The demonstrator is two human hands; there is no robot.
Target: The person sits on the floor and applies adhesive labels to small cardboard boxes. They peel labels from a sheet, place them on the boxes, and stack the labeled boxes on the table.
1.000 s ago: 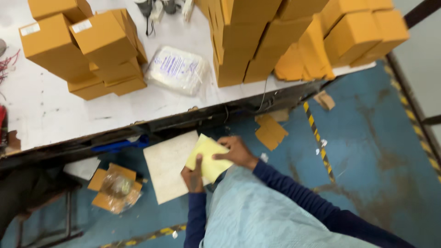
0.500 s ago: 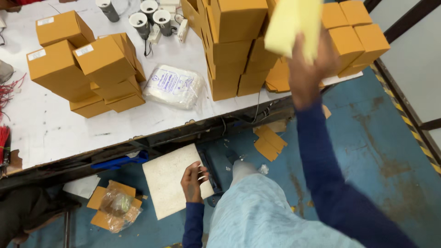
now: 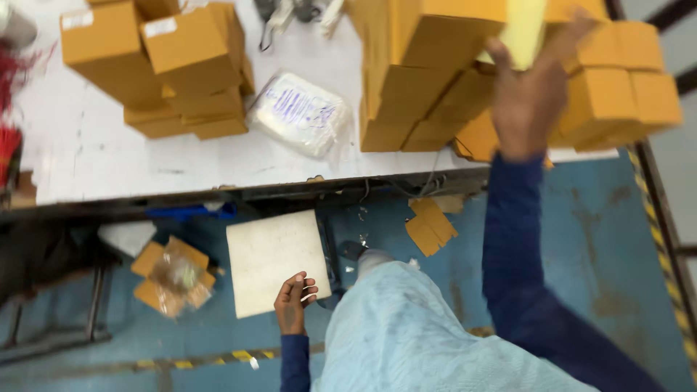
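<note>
head view: a worker's right hand [image 3: 534,109] lifts a pale yellow flat piece [image 3: 524,29] against the stacked tan cartons [image 3: 428,72] on the white desk [image 3: 109,160], its grip closed on the piece's lower edge. the left hand [image 3: 292,303] rests low, fingers loosely curled on the corner of a pale square board [image 3: 272,258] above the blue floor [image 3: 602,239]. the yellow piece looks light and thin, likely bendable, best pinched at an edge. a plastic-wrapped packet [image 3: 298,112] lies between carton stacks.
</note>
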